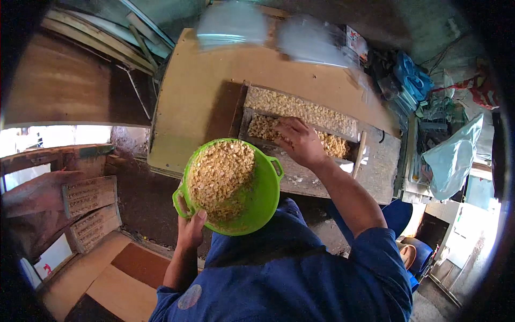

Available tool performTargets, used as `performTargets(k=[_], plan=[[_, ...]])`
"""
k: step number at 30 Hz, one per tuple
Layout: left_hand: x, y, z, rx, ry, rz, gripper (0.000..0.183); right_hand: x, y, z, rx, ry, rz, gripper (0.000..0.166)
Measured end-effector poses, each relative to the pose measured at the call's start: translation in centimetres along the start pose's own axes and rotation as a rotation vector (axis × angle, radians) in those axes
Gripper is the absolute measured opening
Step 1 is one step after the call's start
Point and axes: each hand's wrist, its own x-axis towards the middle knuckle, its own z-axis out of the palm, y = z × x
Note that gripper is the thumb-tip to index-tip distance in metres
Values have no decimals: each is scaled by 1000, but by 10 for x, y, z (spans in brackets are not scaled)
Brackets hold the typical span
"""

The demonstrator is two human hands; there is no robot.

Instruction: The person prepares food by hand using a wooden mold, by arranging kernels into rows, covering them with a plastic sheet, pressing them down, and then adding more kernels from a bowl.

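Note:
My left hand (193, 229) grips the handle of a bright green plastic basin (265, 201), thumb over the rim. Pale tan pieces that look like split peanuts (221, 173) are heaped against the basin's left side. On the table, my right hand (299, 143) reaches into the nearer channel of a wooden mould (243, 122). Its bent fingers touch more golden pieces (338, 145) there; whether they hold any is hidden. The farther channel shows a flat, even layer of paler pieces (297, 106). A slim wooden stick (359, 153) lies across the mould's right end.
Blurred stacks of clear plastic sheets or bags (233, 24) lie along the far edge of the wooden table (189, 100). Blue plastic bags (412, 76) crowd the right side. Boards bearing rows of small pieces (90, 197) lean at the left, above a lower wooden surface (124, 290).

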Motion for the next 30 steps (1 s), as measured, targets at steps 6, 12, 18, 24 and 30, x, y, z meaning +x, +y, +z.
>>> performTargets(k=[6,12,18,24,30], plan=[[-3,-7,-7,31,52,-46,78,-23,20,-7,-46,-37,234,25],[0,-10,-6,28,45,-25,82,-19,14,-11,25,23,82,24],[1,-10,-5,86,86,-59,89,-42,38,-18,-49,-3,127,24],[-2,-5,4,4,70,-36,93,-53,34,-33,93,81,299,21],[-2,3,13,55,73,-59,99,-56,40,-22,-70,50,56,26]])
